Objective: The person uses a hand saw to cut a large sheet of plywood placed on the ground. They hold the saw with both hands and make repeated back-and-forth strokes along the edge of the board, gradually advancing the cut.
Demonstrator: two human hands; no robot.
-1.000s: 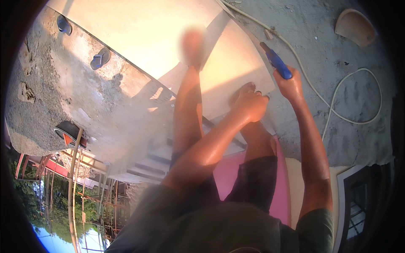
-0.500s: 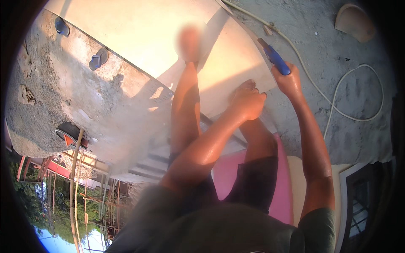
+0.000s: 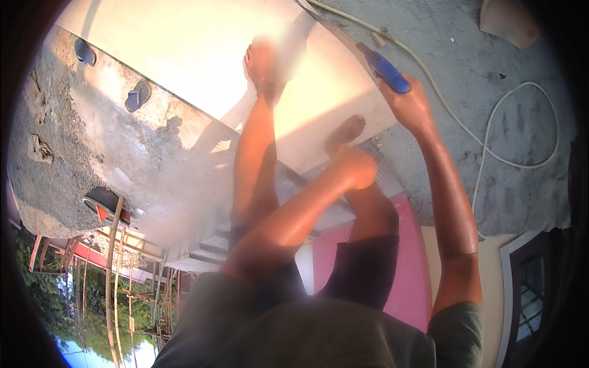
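Landmark: the pale board (image 3: 184,55), a large, flat, cream-coloured panel, sunlit, smooth, lying across the upper middle of the view.

Rough grey concrete surface (image 3: 503,159) borders the board on its right side; a crumbling mortar-and-rubble edge (image 3: 55,172) runs along the board's left side. Two dark sandals (image 3: 136,97) lie on the left strip just beside the board, apart from each other.

A bare leg and foot (image 3: 261,61) rest on the board near its middle; the toes are blurred. A second foot (image 3: 346,132) sits at the board's lower right edge.

A pale cord (image 3: 521,116) loops on the concrete, well to the right of the board. A broken clay-coloured shard (image 3: 506,21) lies at the far upper right, apart from the board.

Right hand (image 3: 411,104): at the board's right edge, fingers clenched around a blue-handled tool (image 3: 385,70); the tool's tip points up along that edge. Blade or head too small to tell.

Left hand (image 3: 356,165): just below the board's lower right corner, fist curled; whether it grips anything, cannot tell.

No containers in view.
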